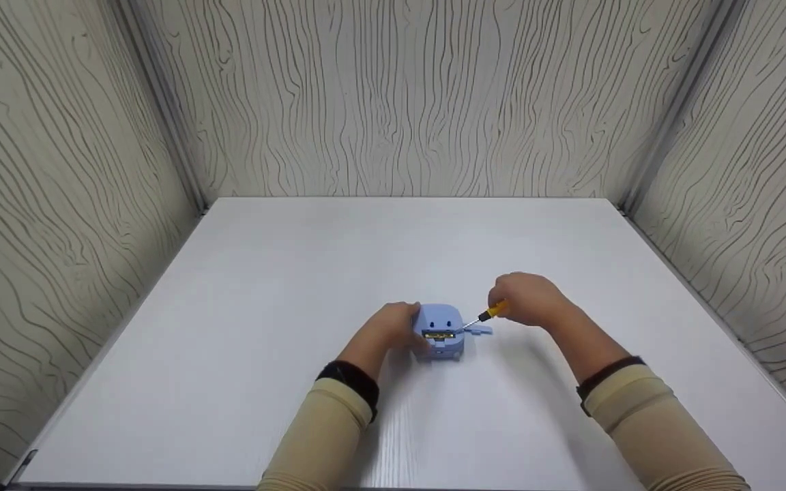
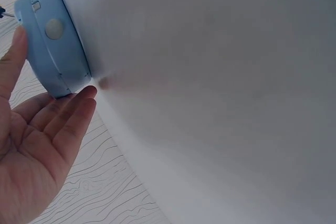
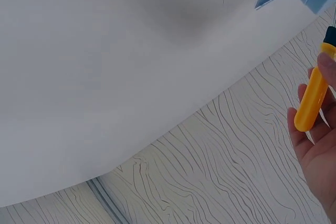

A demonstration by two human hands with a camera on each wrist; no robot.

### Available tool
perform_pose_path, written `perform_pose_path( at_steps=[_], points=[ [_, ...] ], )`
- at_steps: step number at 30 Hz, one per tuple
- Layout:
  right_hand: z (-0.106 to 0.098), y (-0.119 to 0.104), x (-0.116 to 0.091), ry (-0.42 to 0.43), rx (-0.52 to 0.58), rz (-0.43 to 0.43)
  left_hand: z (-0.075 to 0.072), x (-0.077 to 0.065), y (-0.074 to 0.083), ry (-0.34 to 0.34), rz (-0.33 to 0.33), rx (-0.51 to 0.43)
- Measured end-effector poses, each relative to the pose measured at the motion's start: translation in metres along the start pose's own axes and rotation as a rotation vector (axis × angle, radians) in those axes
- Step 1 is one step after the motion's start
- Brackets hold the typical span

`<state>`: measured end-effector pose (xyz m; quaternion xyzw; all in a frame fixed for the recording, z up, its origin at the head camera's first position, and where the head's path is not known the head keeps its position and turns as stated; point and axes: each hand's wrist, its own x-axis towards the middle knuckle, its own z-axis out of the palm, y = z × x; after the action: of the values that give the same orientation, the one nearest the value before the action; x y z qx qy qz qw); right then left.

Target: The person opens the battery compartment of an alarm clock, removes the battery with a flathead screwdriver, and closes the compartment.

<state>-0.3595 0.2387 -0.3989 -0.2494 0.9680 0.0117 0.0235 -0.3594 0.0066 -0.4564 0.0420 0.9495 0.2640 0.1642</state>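
Observation:
A small, light blue rounded device (image 1: pixel 442 314) stands on the white table, an opening with gold-coloured parts in its upper face. Its thin blue flap (image 1: pixel 479 330) sticks out to the right. My left hand (image 1: pixel 394 324) grips the device from the left; in the left wrist view, the thumb lies on one face and the fingers are at the lower edge of the blue body (image 2: pixel 63 59). My right hand (image 1: pixel 531 299) holds a screwdriver (image 1: pixel 494 311) by its yellow and black handle. The metal shaft slants down to the device's right side, its tip by the opening.
The white tabletop (image 1: pixel 284 273) spreads around both hands. Wood-grain panels, including the back wall (image 1: pixel 393 102), enclose it behind and at both sides. Grey metal posts stand at the back corners.

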Motion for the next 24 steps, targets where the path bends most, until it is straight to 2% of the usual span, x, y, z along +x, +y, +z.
perform_pose_path(
  at_steps=[15,24],
  points=[
    [-0.012,-0.010,0.002,-0.026,-0.038,-0.030,0.000,0.000,0.001,-0.005,-0.004,-0.041],
    [-0.023,-0.020,0.001,-0.021,-0.052,-0.084,0.000,-0.001,0.002,-0.013,-0.028,-0.046]
  ],
)
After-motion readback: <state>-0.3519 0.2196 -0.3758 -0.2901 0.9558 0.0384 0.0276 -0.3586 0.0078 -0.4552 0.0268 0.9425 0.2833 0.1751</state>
